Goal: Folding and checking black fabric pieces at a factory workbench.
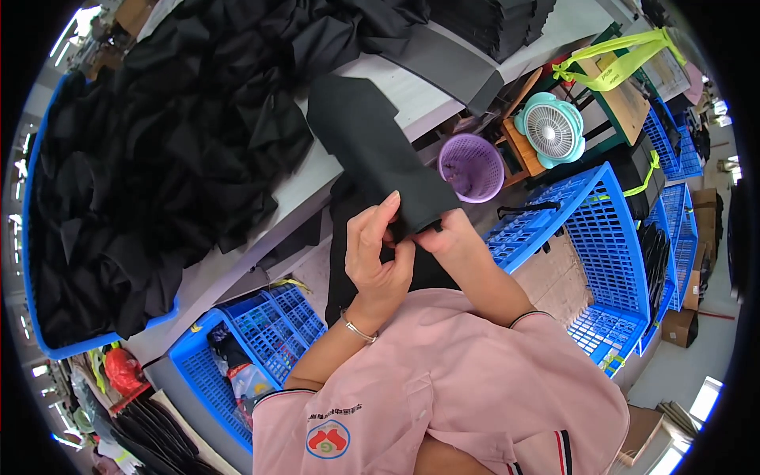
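A black fabric piece (372,150) stretches from the white table (412,95) down to my hands. My left hand (378,249) pinches its near edge between thumb and fingers; a thin bracelet sits on that wrist. My right hand (450,235) grips the same edge from the right, its fingers mostly hidden under the cloth. A large heap of black fabric (158,158) covers the table to the left, partly inside a blue bin (95,342). A pink shirt fills the lower view.
Blue plastic crates stand below the table (269,324) and at the right (602,237). A purple mesh basket (472,168) and a teal fan (552,129) sit right of the table. Stacked black pieces (491,24) lie at the table's far end.
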Available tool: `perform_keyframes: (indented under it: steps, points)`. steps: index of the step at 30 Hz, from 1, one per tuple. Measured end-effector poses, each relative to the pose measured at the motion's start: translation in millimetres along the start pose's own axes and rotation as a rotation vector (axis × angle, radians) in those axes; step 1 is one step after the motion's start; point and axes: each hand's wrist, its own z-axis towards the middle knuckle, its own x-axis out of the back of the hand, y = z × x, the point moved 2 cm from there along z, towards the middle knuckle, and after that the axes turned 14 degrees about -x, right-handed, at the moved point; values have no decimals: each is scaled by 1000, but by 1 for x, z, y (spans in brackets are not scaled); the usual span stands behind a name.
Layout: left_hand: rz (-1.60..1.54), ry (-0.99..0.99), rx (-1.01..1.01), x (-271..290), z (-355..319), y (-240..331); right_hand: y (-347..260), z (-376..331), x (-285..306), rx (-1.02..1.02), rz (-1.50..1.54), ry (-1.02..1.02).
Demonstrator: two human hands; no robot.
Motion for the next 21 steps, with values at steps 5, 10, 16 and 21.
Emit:
perform_keyframes:
  steps: [5, 10, 16, 21]
  points:
    - [27, -33, 7, -2, -3, -2, 9, -10, -21, 119, -503, 248]
    - [75, -95, -10, -2, -4, 0, 9, 5, -5, -166, 225, 49]
    - [81, -102, -46, -1, -5, 0, 10, 7, -13, -147, 251, 194]
    - [84, -118, -53, -1, -7, -2, 10, 11, -11, -125, 247, 291]
